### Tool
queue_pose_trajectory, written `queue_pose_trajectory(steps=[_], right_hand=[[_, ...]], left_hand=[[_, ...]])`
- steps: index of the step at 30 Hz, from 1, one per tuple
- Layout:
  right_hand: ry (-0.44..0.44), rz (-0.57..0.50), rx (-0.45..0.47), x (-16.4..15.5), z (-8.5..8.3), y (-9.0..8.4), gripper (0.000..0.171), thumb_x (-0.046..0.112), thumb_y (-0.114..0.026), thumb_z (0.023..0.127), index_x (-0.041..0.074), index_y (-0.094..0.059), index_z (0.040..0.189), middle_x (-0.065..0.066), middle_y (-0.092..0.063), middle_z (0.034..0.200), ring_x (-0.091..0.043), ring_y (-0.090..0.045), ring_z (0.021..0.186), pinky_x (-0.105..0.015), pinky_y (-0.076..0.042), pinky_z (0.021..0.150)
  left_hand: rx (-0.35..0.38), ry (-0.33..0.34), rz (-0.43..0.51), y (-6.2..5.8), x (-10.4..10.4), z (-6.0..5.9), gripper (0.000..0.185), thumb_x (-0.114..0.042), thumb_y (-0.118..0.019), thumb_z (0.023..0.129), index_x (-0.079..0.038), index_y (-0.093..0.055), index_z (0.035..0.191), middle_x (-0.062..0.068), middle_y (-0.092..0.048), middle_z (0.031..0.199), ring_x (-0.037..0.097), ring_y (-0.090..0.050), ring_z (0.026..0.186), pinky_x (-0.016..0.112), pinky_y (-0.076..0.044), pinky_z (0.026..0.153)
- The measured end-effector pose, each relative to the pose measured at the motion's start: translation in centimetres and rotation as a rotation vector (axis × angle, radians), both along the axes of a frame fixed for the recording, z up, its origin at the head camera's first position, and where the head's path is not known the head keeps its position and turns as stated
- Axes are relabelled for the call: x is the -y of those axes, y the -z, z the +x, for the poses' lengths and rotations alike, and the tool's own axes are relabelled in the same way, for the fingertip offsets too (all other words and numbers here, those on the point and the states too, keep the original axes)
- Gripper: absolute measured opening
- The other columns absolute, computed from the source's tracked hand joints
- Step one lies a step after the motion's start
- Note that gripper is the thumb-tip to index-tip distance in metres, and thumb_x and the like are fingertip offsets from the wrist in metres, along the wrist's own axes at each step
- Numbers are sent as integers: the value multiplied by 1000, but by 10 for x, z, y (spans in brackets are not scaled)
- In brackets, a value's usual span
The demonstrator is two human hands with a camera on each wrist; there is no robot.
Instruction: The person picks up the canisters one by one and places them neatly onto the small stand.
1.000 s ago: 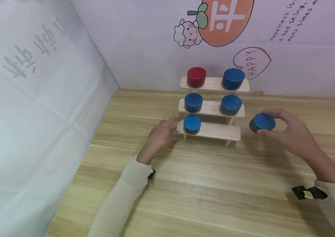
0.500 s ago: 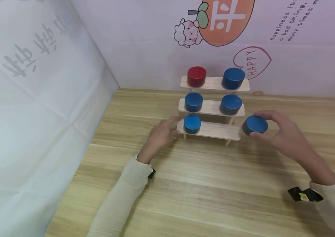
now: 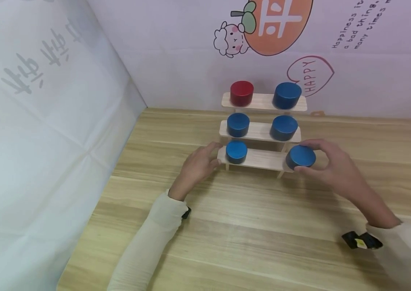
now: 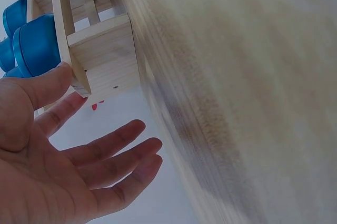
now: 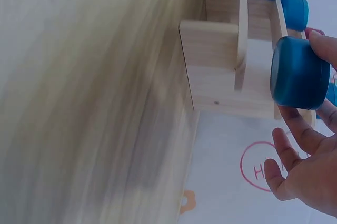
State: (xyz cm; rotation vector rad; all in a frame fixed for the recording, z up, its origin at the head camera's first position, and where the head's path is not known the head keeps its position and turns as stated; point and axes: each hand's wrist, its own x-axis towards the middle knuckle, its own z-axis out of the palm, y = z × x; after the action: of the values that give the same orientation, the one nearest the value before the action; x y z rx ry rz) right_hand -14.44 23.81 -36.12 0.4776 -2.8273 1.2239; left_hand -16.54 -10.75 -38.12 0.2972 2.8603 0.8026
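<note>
Head view, blue disc: the blue disc [image 3: 300,157] sat at the right end of the lowest step of the wooden stepped rack [image 3: 260,159], pinched by the right hand [image 3: 330,169].
Head view, right fingers: curled round the disc, thumb on its near side, the other fingers over its far side.
Head view, left hand: the left hand [image 3: 197,166] lay on the tabletop [image 3: 249,226], its fingers relaxed and touching the rack's left end, just beside another blue disc [image 3: 236,151].
Left wrist view, left fingers: the fingers [image 4: 110,145] were straight and spread, holding nothing; the thumb touched the rack's edge [image 4: 79,77].
Right wrist view, disc and fingers: the disc [image 5: 299,71] was held at the rack's side panel [image 5: 221,66], with fingertips [image 5: 322,42] above and below it.
</note>
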Motion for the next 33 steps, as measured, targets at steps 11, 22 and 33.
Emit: queue_pose_trajectory(steps=[11,22,33], right_hand=[[2,-6,3,16,-1,5,63,26,-86,82,2,-57,133,-21,-54,138,-46,-42,130,-69,-30,101],[28,6,-20,32,1,15,65,28,-86,82,3,-58,134,-19,-56,136,-45,-43,128,-69,-32,99],[54,30,-53,36,-2,22,65,27,-86,81,3,-58,135,-23,-57,134,-46,-46,120,-67,-37,93]], left_hand=[[-3,0,11,0,0,0,51,-20,-66,98,-20,-50,147,9,-58,139,30,-53,125,49,-47,94],[-8,10,28,1,3,1,50,-19,-66,98,-21,-51,146,10,-61,136,27,-58,115,44,-50,85],[-2,6,-1,1,2,1,50,-21,-65,99,-22,-49,147,8,-59,138,28,-56,120,45,-49,88]])
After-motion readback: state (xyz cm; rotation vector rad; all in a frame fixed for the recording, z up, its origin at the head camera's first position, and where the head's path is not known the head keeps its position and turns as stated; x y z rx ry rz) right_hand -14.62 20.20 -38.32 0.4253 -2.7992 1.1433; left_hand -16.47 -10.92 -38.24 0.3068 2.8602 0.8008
